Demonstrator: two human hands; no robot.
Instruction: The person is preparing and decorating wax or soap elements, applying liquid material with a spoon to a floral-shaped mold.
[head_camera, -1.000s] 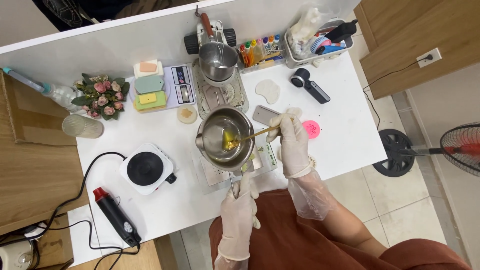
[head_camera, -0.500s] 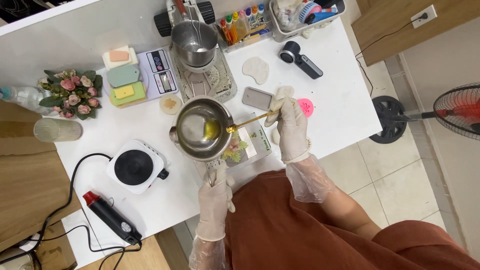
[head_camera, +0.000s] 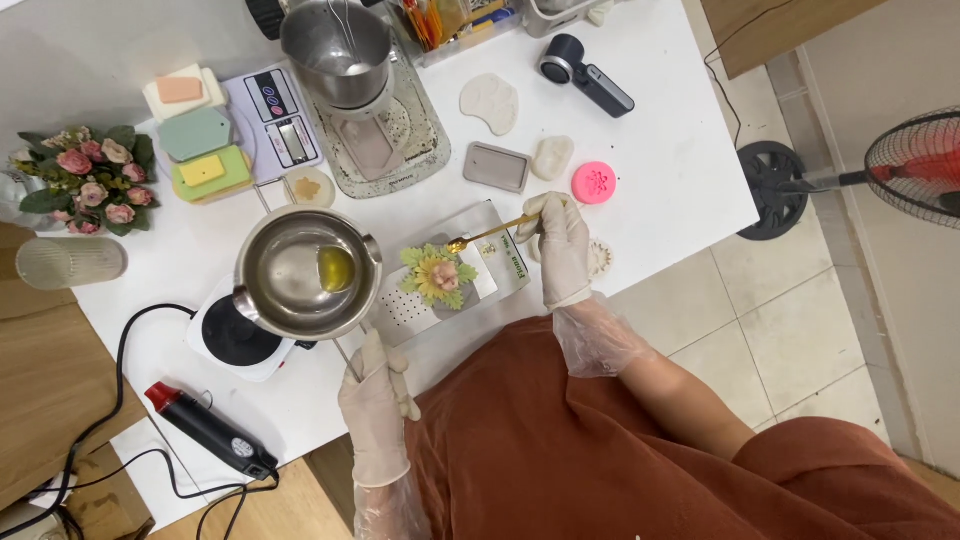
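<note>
Since a second ago the pot (head_camera: 305, 275) has swung away from under the spoon and now hangs over the hotplate (head_camera: 240, 338), with a small pool of yellow liquid (head_camera: 336, 268) against its right wall. Its thin handle is gripped in the clenched fingers of the gloved left hand (head_camera: 377, 395). Just to the right, a green and pink flower piece (head_camera: 437, 277) sits on a white tray (head_camera: 500, 262). The gloved right hand (head_camera: 560, 245) pinches a gold spoon (head_camera: 480, 238), its bowl just above the flower. I'd say she is spooning the melt onto the flower; the next move likely needs a steady tip of the spoon. All of this sits on a white worktop (head_camera: 660, 130).
</note>
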